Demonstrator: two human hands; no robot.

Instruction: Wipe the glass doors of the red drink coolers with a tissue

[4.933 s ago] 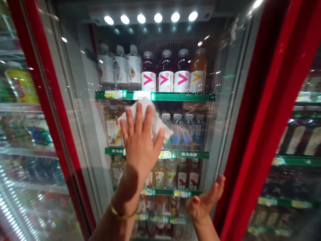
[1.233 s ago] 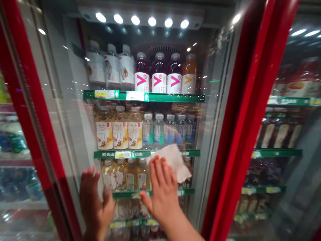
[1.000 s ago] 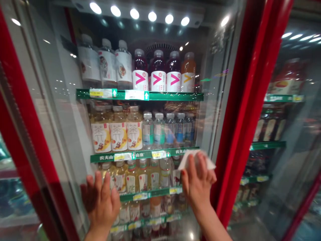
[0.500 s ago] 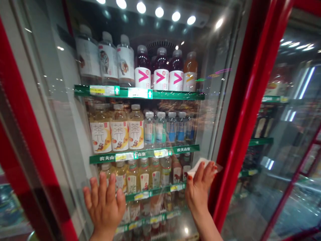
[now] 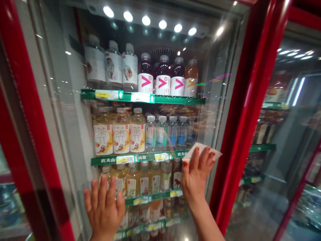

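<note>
My right hand is pressed to the glass door of a drinks fridge, near the door's right edge. Under its fingers is a white paper towel or cloth, with one corner showing above the fingertips. My left hand lies flat on the same glass low on the left, fingers spread and holding nothing. Behind the glass, at the height of my left hand, stand bottles of pale tea.
The door has a red frame. Inside are green-edged shelves holding labelled tea bottles, water bottles and dark red drink bottles. Another glass-door fridge stands to the right, and lights shine at the top.
Over the earlier frames my right hand has carried the towel rightward across the glass to the door's edge, and in the last half second slightly upward. My left hand stays low on the left.
</note>
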